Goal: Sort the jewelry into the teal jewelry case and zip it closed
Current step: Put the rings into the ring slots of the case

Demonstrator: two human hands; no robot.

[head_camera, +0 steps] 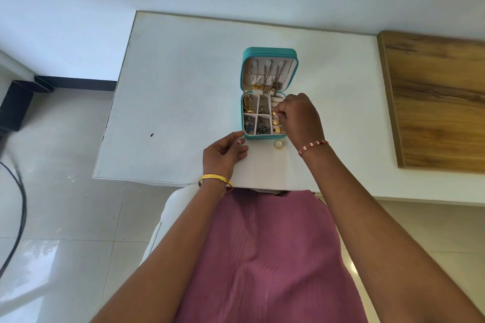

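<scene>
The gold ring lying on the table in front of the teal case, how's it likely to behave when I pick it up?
The gold ring looks rigid and probably light. It lies flat now, but its round band could roll if tipped on edge. Small and shiny, so likely slippery to pinch.

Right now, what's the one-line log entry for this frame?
case: open | right hand: pinching gold ring at ring slots | left hand: steadying case | loose ring: on table
</scene>
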